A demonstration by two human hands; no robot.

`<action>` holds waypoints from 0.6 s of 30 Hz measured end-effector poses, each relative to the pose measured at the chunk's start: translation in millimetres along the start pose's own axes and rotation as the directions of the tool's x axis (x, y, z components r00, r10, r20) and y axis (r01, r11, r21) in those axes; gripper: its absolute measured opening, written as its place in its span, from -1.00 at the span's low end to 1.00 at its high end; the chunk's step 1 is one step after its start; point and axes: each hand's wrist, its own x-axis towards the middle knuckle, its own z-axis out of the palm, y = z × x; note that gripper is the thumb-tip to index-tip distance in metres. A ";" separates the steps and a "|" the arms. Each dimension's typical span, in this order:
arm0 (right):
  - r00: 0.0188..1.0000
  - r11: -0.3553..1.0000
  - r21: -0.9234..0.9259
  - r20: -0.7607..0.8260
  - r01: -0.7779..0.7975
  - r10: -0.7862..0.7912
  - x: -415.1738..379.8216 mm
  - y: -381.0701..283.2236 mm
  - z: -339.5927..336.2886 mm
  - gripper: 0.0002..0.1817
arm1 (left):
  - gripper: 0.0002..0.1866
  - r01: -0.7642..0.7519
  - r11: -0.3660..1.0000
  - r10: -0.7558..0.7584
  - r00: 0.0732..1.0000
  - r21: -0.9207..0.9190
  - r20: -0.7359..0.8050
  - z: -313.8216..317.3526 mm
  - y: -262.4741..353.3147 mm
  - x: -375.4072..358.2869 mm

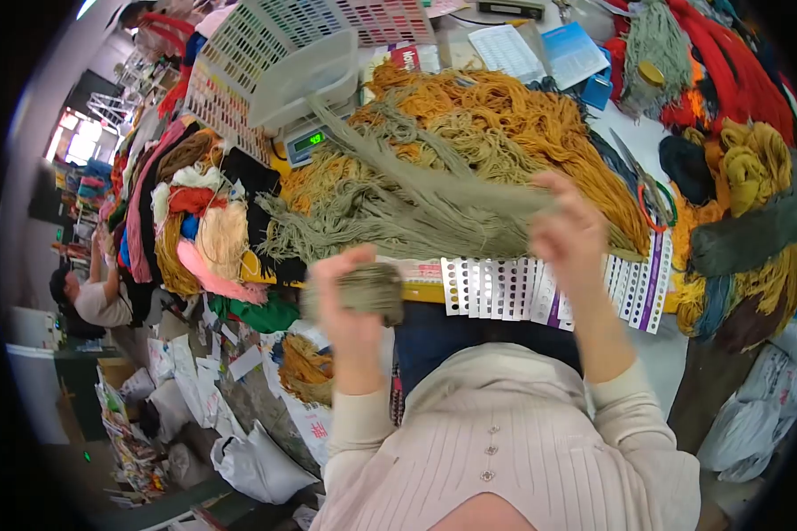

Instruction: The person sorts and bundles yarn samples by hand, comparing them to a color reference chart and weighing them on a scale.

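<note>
The left hand [350,292] has its fingers wrapped round a ball of green-grey yarn [367,290]. The right hand [565,232] pinches the loose strands [416,199] just past its fingers. The yarn looks soft, light and floppy.

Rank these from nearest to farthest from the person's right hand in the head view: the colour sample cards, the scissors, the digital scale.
From the right hand:
1. Colour sample cards, just below the hand on the table edge.
2. Scissors, to the hand's right, on the table.
3. Digital scale, far to the left, beyond the olive yarn.
</note>
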 end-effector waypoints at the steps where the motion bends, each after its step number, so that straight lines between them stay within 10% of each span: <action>1: 0.999 0.985 0.175 0.048 -0.014 0.006 9.0 -19.2 -31.5 -0.84 | -0.88 -0.095 0.994 0.093 0.995 -0.049 -0.041 -26.3 9.1 13.7; 2: 0.989 0.817 0.567 0.147 -0.110 0.031 14.0 -43.2 -64.4 -0.81 | -0.84 -0.485 0.667 0.468 0.863 0.566 0.187 -38.7 21.1 23.1; 3: 0.968 0.496 0.835 0.244 -0.239 0.055 19.1 -67.2 -97.3 -0.77 | -0.86 -0.194 0.976 0.205 0.973 -0.099 0.111 -73.6 40.6 38.6; 4: 0.954 0.517 0.821 0.298 -0.242 -0.026 22.4 -99.0 -116.3 -0.80 | -0.87 0.222 0.679 -0.074 0.969 -0.700 0.236 -116.9 61.7 55.3; 6: 0.978 0.653 0.757 0.149 -0.020 -0.143 19.7 -148.5 -148.3 -0.88 | -0.82 0.216 0.670 -0.230 0.970 -0.710 0.078 -209.8 87.2 84.6; 8: 0.970 0.908 0.371 0.064 0.195 -0.235 29.0 -203.8 -206.6 -0.93 | -0.78 0.213 0.713 -0.304 0.952 -0.668 -0.022 -282.7 111.6 104.3; 11: 0.769 0.781 0.001 -0.176 0.624 -0.614 31.6 -309.2 -320.5 -0.84 | -0.72 0.332 0.719 -0.401 0.916 -0.611 0.027 -269.7 131.5 111.4; 12: 0.560 0.628 -0.314 -0.286 0.712 -0.778 23.6 -329.9 -319.4 -0.73 | -0.70 0.390 0.716 -0.442 0.895 -0.579 0.057 -238.9 127.6 108.7; 14: 0.724 0.767 -0.158 -0.257 0.622 -0.640 2.1 -309.9 -233.5 -0.89 | -0.66 0.495 0.696 -0.522 0.846 -0.519 0.107 -185.5 106.6 91.0; 16: 0.748 0.766 -0.421 -0.253 0.486 -0.614 3.5 -260.9 -238.6 -0.84 | -0.67 0.569 0.663 -0.577 0.802 -0.486 0.153 -135.8 53.1 66.8; 17: 0.848 0.732 -0.630 -0.215 0.258 -0.484 -1.0 -218.6 -222.6 -0.84 | -0.67 0.717 0.330 -0.757 0.590 -0.614 0.281 -84.6 20.7 53.9; 18: 0.925 0.576 -0.815 -0.171 0.062 -0.341 -5.8 -176.3 -206.5 -0.81 | -0.68 0.787 0.339 -0.819 0.516 -0.515 0.249 -70.5 -11.0 52.0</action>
